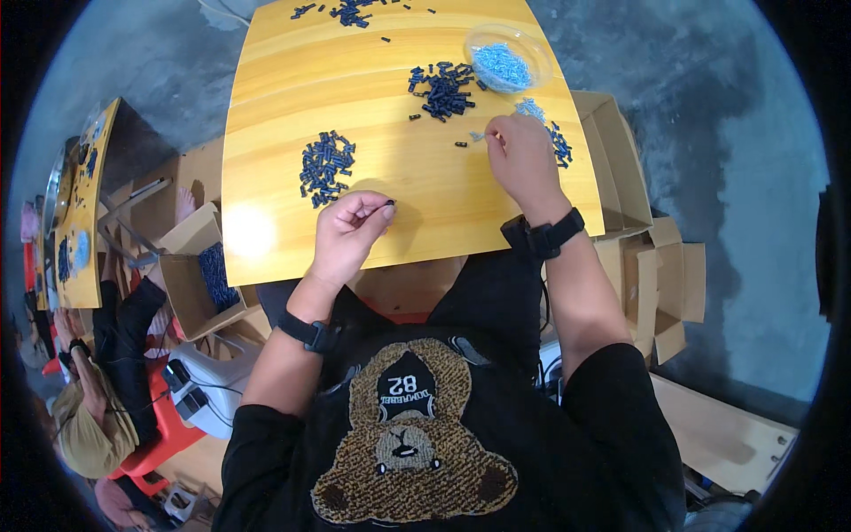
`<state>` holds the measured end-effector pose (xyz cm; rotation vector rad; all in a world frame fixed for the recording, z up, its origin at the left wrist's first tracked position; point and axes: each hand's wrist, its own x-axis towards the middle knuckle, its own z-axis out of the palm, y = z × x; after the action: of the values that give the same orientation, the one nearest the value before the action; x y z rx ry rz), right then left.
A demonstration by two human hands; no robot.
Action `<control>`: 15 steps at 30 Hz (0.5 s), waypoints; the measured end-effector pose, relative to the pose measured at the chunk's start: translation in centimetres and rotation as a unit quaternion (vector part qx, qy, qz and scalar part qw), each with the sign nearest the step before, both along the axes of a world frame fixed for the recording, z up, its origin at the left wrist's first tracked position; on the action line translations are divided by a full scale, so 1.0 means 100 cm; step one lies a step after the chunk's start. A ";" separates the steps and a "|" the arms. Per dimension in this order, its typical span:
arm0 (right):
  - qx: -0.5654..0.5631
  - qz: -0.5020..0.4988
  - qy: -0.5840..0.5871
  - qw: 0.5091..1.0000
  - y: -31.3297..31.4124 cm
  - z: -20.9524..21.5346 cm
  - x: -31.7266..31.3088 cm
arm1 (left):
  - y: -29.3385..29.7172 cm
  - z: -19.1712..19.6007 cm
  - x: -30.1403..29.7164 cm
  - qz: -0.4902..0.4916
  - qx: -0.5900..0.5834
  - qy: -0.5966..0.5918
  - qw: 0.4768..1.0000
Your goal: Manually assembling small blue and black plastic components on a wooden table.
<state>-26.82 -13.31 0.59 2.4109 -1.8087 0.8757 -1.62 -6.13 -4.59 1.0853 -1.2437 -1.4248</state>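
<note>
My left hand [344, 232] is closed in a pinch on a small black part [389, 203], just above the near side of the yellow wooden table [417, 232]. Further right, my right hand [525, 160] has its fingers pressed together; what is in them, if anything, is hidden. By those fingertips lies a small light-blue piece [477, 136], and a single black part [461, 144] lies to its left. More light-blue pieces [531, 108] are just beyond that hand. A pile of small black parts [326, 165] sits beyond my left hand, with another black pile [443, 92] further off.
A clear round bowl [542, 58] holds many light-blue pieces [502, 64] at the far right. Dark parts [560, 147] lie along the right edge. Cardboard boxes [612, 151] stand right of the table; another box [182, 284] with dark parts stands left. A person [93, 417] sits at another table leftward.
</note>
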 end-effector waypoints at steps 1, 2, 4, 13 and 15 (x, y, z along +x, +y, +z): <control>0.000 0.002 0.001 1.000 -0.004 0.000 0.001 | 0.000 0.002 0.000 -0.002 0.004 -0.004 1.000; 0.001 0.002 0.012 1.000 -0.008 -0.002 0.001 | 0.000 0.003 0.000 -0.004 0.007 -0.008 1.000; 0.001 0.004 0.023 1.000 -0.013 -0.004 0.002 | 0.001 0.002 0.000 0.001 0.003 -0.001 1.000; 0.072 -0.002 0.086 0.994 -0.018 -0.019 0.005 | 0.002 0.005 0.001 0.003 0.008 0.010 1.000; 0.066 -0.008 0.076 0.995 -0.018 -0.021 0.004 | 0.001 0.004 0.001 0.003 0.012 0.017 1.000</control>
<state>-26.38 -15.15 -1.50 2.4584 -1.8826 0.5710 -1.51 -5.99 -4.15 1.0753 -1.2009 -1.4501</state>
